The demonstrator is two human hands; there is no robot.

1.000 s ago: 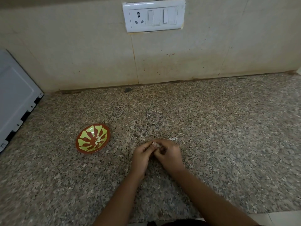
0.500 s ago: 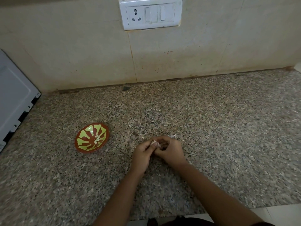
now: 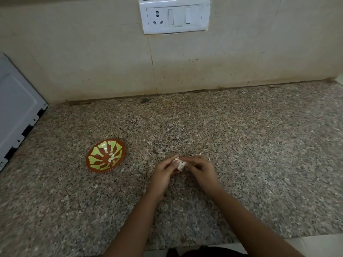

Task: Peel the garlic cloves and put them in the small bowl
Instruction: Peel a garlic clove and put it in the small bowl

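Low in the middle of the frame, the left hand (image 3: 163, 172) has its grip clamped on a white, papery-skinned garlic clove (image 3: 179, 163). Just right of it, the right hand (image 3: 200, 169) pinches the same clove with curled fingertips, above the speckled granite counter (image 3: 259, 145). At centre left, apart from the hands, sits the small red-brown bowl with a yellow-green pattern (image 3: 96, 160), holding pale peeled cloves (image 3: 112, 157). A grey appliance panel (image 3: 16, 112) fills the left edge, and a white switch plate (image 3: 174, 15) is at top centre.
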